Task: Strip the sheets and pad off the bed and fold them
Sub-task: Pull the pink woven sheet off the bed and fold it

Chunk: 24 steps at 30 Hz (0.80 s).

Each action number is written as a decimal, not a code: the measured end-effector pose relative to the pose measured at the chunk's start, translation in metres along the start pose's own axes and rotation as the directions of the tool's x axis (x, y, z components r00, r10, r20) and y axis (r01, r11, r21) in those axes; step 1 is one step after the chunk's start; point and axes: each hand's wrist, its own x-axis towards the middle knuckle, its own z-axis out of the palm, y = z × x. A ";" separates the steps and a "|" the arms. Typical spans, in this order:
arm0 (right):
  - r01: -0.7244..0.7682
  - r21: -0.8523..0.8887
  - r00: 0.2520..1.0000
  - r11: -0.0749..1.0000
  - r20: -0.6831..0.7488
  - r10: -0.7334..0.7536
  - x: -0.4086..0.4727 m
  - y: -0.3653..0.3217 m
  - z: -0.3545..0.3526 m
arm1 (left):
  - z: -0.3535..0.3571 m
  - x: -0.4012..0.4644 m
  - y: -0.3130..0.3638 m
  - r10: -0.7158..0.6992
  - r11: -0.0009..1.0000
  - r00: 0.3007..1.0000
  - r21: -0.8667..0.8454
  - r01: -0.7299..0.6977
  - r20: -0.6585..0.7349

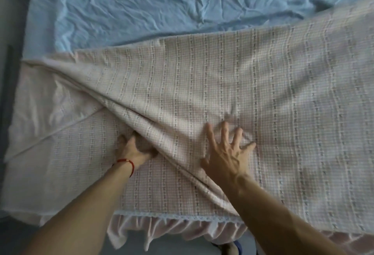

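Pink checked sheet [242, 84] spread across lower frame over blue sheet [141, 5]. Left hand [134, 148] clutching a diagonal fold at centre-left; right hand [227, 151] flat, fingers splayed, pressing cloth. Likely risk: bunched fold dragging layers crooked, leaving uneven edges.

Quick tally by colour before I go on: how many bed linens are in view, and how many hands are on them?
Pink checked sheet with lace frill: 1
Light blue sheet underneath: 1
Hands on the pink sheet: 2, the left hand gripping a fold, the right hand pressing flat with spread fingers
Red wrist cord: 1
Total: 5
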 end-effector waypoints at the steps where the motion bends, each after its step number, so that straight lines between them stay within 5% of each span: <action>1: -0.031 0.004 0.999 1.000 0.016 0.030 0.005 -0.003 0.001 | 0.014 0.023 -0.013 -0.007 0.999 1.000 -0.042 0.007 0.015; 9: -0.174 -0.101 0.980 0.980 0.079 0.182 0.027 -0.019 0.011 | -0.006 -0.028 0.046 -0.101 0.993 0.995 0.060 0.101 0.003; 24: -0.309 -0.243 0.932 0.919 0.115 0.344 0.046 -0.035 0.010 | 0.004 -0.012 0.042 -0.085 0.993 0.987 0.095 0.072 0.138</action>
